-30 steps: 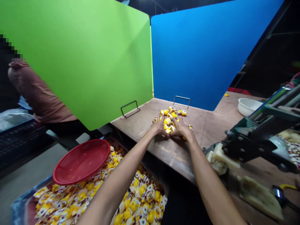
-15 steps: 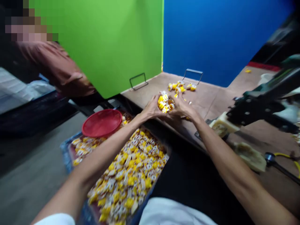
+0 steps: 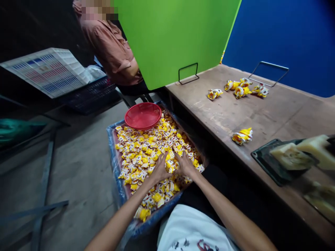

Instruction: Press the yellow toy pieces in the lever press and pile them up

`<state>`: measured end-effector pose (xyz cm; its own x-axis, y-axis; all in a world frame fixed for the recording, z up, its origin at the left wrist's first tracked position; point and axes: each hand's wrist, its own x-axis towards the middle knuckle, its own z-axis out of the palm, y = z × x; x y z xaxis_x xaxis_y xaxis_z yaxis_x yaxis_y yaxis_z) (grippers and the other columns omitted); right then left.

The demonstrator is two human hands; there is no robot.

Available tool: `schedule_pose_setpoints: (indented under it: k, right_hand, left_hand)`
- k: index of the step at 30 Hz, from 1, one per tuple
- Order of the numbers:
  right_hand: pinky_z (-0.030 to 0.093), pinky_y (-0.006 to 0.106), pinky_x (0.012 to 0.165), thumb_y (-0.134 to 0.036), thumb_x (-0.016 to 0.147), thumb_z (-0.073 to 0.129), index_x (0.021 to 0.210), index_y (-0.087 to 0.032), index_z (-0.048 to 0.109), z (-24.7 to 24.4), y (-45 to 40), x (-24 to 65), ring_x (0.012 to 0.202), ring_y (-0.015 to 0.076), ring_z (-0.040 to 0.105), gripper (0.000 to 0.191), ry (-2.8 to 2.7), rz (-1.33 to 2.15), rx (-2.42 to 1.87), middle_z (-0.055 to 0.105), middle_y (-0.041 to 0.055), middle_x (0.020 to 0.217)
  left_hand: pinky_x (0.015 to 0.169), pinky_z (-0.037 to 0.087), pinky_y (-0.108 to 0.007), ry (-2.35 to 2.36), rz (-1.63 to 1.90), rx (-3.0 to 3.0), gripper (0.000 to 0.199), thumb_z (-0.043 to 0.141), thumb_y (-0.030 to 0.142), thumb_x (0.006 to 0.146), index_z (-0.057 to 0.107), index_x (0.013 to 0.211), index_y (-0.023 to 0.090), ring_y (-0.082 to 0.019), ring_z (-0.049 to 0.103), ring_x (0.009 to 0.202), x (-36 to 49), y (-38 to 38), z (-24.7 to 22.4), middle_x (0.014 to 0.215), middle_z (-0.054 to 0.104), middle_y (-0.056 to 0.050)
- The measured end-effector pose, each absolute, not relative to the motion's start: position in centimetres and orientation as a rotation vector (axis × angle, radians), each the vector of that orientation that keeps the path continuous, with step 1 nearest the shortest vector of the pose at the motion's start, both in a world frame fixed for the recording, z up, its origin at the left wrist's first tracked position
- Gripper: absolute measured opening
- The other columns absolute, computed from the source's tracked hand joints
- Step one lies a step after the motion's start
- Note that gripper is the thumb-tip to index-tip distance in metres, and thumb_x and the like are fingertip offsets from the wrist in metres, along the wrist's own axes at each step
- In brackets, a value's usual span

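Observation:
My left hand (image 3: pixel 161 169) and my right hand (image 3: pixel 185 165) are cupped toward each other over a wide tray. Between them is a small cluster of yellow-and-white toy figures (image 3: pixel 170 164), with the fingers curved round its sides. The undersides of the hands are hidden. Below, many similar figures (image 3: pixel 141 158) with dark eye spots fill the tray (image 3: pixel 113 153), whose rim is wrapped in blue plastic. On the table to the right, a single figure (image 3: pixel 243 136) lies near the front edge, and several more figures (image 3: pixel 242 91) lie farther back.
A red plastic bowl (image 3: pixel 143 116) rests on the tray's far end. Green (image 3: pixel 172 38) and blue (image 3: pixel 282 42) panels stand on the table (image 3: pixel 209 115). A dark metal fixture with a pale block (image 3: pixel 290 156) is at right. Behind are a person (image 3: pixel 112 52) and a white crate (image 3: pixel 49 73).
Both hands have come down and left from above the table edge to over the tray, the figures between them. The view has turned left, and the single figure near the table's front now shows.

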<state>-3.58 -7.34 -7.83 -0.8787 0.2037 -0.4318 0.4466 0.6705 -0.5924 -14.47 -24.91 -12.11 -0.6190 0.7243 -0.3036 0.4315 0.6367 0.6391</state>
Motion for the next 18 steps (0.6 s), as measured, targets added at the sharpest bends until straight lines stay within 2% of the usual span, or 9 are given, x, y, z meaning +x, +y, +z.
schedule_pose_setpoints:
  k: [3, 5, 7, 8, 10, 12, 13, 16, 18]
  right_hand:
    - [0.047, 0.055, 0.125, -0.016, 0.079, 0.095, 0.171, -0.025, 0.044, -6.9, -5.9, -1.5, 0.162, 0.0488, 0.043, 0.106, 2.514, -1.065, 0.540, 0.028, 0.0268, 0.178]
    - [0.047, 0.048, 0.127, -0.025, 0.082, 0.095, 0.170, -0.031, 0.047, -3.3, -3.0, 0.0, 0.161, 0.0417, 0.047, 0.101, 2.601, -1.165, 0.496, 0.032, 0.0201, 0.179]
    - [0.048, 0.048, 0.128, -0.039, 0.088, 0.092, 0.168, -0.040, 0.049, 1.4, 0.8, 1.5, 0.162, 0.0375, 0.046, 0.091, 2.839, -1.223, 0.505, 0.033, 0.0111, 0.181]
    - [0.047, 0.053, 0.129, -0.045, 0.091, 0.089, 0.167, -0.045, 0.050, 3.8, 2.9, 2.2, 0.164, 0.0388, 0.042, 0.086, 2.996, -1.178, 0.595, 0.031, 0.0075, 0.183]
    - [0.045, 0.068, 0.126, -0.051, 0.093, 0.086, 0.165, -0.047, 0.053, 7.3, 6.6, 3.6, 0.164, 0.0479, 0.036, 0.079, 3.204, -0.910, 0.995, 0.026, 0.0071, 0.184]
    - [0.047, 0.077, 0.115, -0.051, 0.088, 0.091, 0.160, -0.041, 0.061, 8.6, 9.4, 4.4, 0.157, 0.0594, 0.039, 0.079, 3.114, -0.643, 1.391, 0.029, 0.0161, 0.181]
    - [0.051, 0.077, 0.108, -0.049, 0.085, 0.093, 0.155, -0.037, 0.065, 8.4, 10.4, 4.5, 0.150, 0.0614, 0.044, 0.076, 3.031, -0.591, 1.480, 0.035, 0.0204, 0.176]
    - [0.059, 0.064, 0.099, -0.047, 0.095, 0.082, 0.135, -0.031, 0.074, 6.9, 12.6, 3.0, 0.131, 0.0513, 0.061, 0.044, 2.975, -0.608, 1.523, 0.056, 0.0220, 0.151]
    - [0.060, 0.058, 0.099, -0.044, 0.104, 0.066, 0.136, -0.029, 0.072, 7.0, 14.9, 1.1, 0.127, 0.0450, 0.064, 0.036, 3.004, -0.635, 1.671, 0.059, 0.0204, 0.143]
  left_hand:
    - [0.131, 0.041, -0.061, 2.143, 0.252, 0.828, 0.159, 0.105, 0.029, 0.044, 0.019, 0.178, 0.026, -0.053, 0.028, 0.170, -16.3, -23.5, -11.1, 0.188, 0.010, -0.029]
    - [0.130, 0.043, -0.060, 2.083, 0.052, 0.839, 0.151, 0.106, 0.034, 0.044, 0.031, 0.175, 0.027, -0.053, 0.042, 0.164, -19.2, -21.2, -7.6, 0.186, 0.022, -0.027]
    - [0.133, 0.040, -0.054, 2.155, 0.141, 1.052, 0.116, 0.096, 0.051, 0.067, 0.046, 0.169, 0.028, -0.045, 0.047, 0.163, -22.8, -17.3, -2.4, 0.180, 0.043, -0.020]
    - [0.134, 0.040, -0.050, 2.192, 0.289, 1.259, 0.096, 0.083, 0.060, 0.082, 0.050, 0.166, 0.030, -0.040, 0.049, 0.163, -24.4, -14.7, 0.6, 0.175, 0.051, -0.015]
    - [0.130, 0.045, -0.050, 2.230, 0.590, 1.603, 0.081, 0.067, 0.069, 0.095, 0.050, 0.166, 0.034, -0.037, 0.059, 0.154, -26.5, -8.4, 6.7, 0.165, 0.062, -0.010]
    - [0.124, 0.049, -0.052, 2.270, 0.761, 1.805, 0.089, 0.069, 0.073, 0.094, 0.044, 0.170, 0.035, -0.038, 0.064, 0.145, -26.9, -1.3, 11.5, 0.161, 0.061, -0.013]
    - [0.125, 0.048, -0.055, 2.297, 0.787, 1.841, 0.102, 0.077, 0.074, 0.087, 0.040, 0.173, 0.034, -0.042, 0.062, 0.147, -26.6, 2.3, 12.9, 0.163, 0.058, -0.016]
    - [0.126, 0.042, -0.065, 2.367, 0.747, 1.827, 0.131, 0.092, 0.073, 0.072, 0.028, 0.178, 0.032, -0.052, 0.047, 0.157, -25.4, 12.0, 13.2, 0.171, 0.046, -0.024]
    - [0.126, 0.039, -0.068, 2.377, 0.648, 1.817, 0.140, 0.095, 0.074, 0.068, 0.022, 0.179, 0.031, -0.056, 0.039, 0.162, -25.0, 17.2, 11.8, 0.177, 0.035, -0.028]
